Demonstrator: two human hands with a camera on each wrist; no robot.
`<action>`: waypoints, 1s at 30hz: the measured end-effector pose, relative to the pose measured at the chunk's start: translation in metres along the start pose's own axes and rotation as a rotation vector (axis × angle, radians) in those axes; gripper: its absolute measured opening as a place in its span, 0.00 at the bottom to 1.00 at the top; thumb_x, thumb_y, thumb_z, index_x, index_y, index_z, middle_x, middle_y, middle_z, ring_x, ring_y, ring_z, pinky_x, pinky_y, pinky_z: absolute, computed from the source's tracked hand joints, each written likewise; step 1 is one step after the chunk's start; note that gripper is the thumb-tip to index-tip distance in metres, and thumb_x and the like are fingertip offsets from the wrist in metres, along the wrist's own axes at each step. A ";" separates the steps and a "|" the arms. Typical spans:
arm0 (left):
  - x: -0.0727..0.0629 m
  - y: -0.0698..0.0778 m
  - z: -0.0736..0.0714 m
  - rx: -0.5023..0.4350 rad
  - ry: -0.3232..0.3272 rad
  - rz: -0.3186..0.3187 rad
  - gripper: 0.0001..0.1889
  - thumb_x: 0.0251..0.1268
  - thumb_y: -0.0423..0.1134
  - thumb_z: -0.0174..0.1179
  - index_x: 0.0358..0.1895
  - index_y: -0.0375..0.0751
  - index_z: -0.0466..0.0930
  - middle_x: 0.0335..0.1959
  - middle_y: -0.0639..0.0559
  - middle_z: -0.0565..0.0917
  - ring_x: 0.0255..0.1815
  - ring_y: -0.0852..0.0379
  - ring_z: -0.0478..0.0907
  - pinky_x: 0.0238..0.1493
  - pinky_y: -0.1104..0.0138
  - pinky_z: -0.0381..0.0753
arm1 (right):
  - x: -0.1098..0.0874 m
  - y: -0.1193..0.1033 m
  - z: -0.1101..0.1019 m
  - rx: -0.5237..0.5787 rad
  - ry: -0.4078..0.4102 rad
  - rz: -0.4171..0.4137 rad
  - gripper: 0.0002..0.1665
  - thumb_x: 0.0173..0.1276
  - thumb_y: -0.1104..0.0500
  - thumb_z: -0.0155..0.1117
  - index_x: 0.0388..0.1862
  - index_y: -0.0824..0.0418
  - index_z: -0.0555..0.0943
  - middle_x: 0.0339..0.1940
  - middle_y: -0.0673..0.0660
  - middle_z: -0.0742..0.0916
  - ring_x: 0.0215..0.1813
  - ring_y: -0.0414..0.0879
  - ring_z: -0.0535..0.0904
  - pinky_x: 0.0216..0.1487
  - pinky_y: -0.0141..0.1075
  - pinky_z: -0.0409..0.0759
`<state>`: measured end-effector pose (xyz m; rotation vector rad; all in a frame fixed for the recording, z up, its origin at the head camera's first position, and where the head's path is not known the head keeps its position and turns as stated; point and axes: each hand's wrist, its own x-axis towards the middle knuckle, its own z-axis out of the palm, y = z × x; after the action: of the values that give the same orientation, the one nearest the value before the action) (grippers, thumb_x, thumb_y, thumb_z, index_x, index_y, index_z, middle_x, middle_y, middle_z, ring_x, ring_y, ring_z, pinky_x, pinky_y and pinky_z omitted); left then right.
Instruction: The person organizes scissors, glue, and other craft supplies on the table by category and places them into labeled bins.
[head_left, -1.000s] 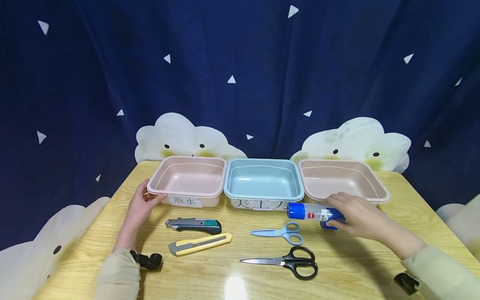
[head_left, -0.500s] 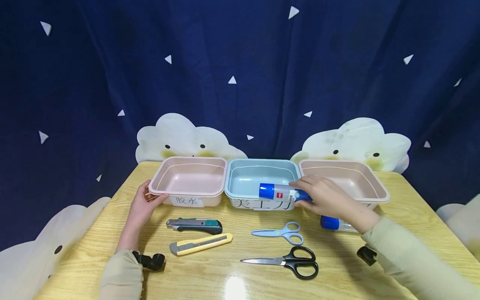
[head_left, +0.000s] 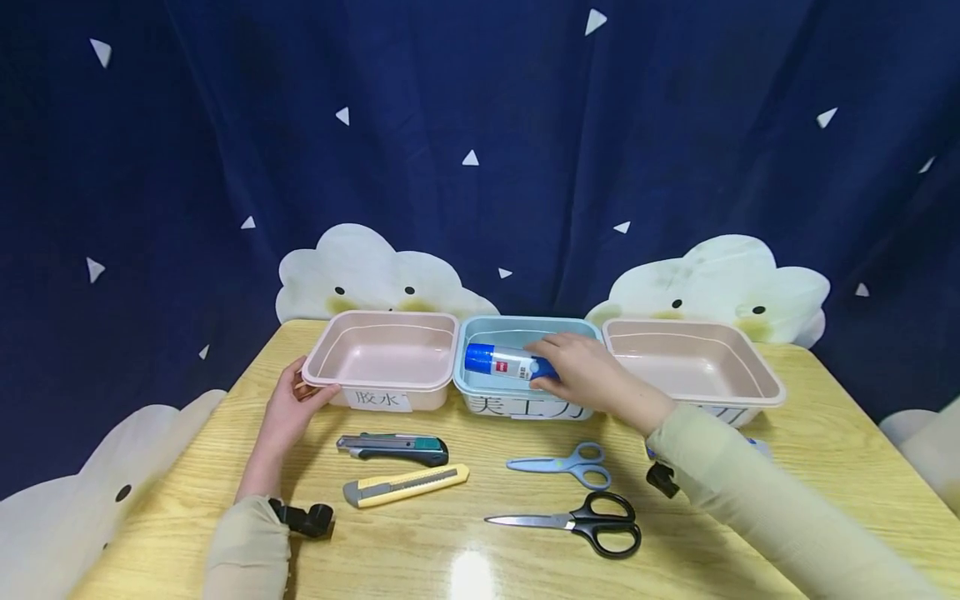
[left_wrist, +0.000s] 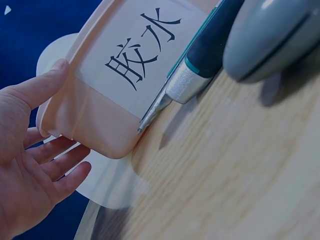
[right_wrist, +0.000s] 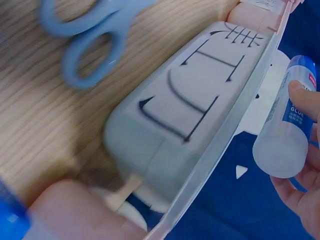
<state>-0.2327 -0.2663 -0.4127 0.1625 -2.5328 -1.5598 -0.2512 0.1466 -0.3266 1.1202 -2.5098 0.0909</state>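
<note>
In the head view, my right hand [head_left: 585, 371] grips a glue bottle [head_left: 501, 362] with a blue cap and clear body. It lies level above the light blue bin [head_left: 594, 332], cap pointing left. The right wrist view shows the thumb on the glue label. My left hand [head_left: 294, 407] holds the front left corner of the left pink bin [head_left: 442, 398]. Its thumb lies on the rim and its fingers are at the side wall, as the left wrist view shows. A second glue bottle [head_left: 761, 447] lies mostly hidden under my right sleeve.
Before the bins lie a green and black utility knife [head_left: 396, 447], a yellow utility knife [head_left: 407, 486], light blue scissors [head_left: 564, 464] and black-handled scissors [head_left: 581, 523]. Another pink bin [head_left: 772, 390] stands right of the blue one. A dark curtain [head_left: 420, 167] hangs behind the table.
My right hand has carried the glue bottle left and up, from in front of the right pink bin to above the blue bin. My left hand stays at the left pink bin.
</note>
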 end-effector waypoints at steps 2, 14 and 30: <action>0.000 0.001 0.000 -0.001 0.000 -0.006 0.45 0.57 0.49 0.61 0.71 0.39 0.44 0.65 0.36 0.62 0.61 0.42 0.65 0.58 0.55 0.69 | 0.008 -0.002 0.002 -0.002 0.003 -0.010 0.28 0.55 0.46 0.67 0.50 0.62 0.78 0.41 0.57 0.83 0.43 0.50 0.80 0.43 0.44 0.78; 0.000 0.001 0.002 -0.007 0.002 -0.012 0.45 0.57 0.49 0.61 0.71 0.40 0.44 0.65 0.36 0.61 0.62 0.42 0.64 0.59 0.53 0.69 | 0.049 -0.015 0.009 0.036 -0.075 0.082 0.29 0.57 0.44 0.65 0.52 0.59 0.77 0.46 0.55 0.83 0.46 0.49 0.79 0.46 0.42 0.78; -0.001 0.001 0.000 0.002 -0.002 -0.022 0.45 0.57 0.50 0.60 0.71 0.40 0.43 0.65 0.36 0.61 0.63 0.41 0.64 0.59 0.54 0.68 | 0.097 -0.042 0.036 0.103 -0.113 0.113 0.29 0.57 0.42 0.63 0.54 0.56 0.77 0.46 0.53 0.84 0.44 0.44 0.79 0.47 0.37 0.78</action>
<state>-0.2321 -0.2653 -0.4118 0.1897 -2.5428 -1.5666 -0.2905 0.0420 -0.3281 1.0485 -2.6956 0.1947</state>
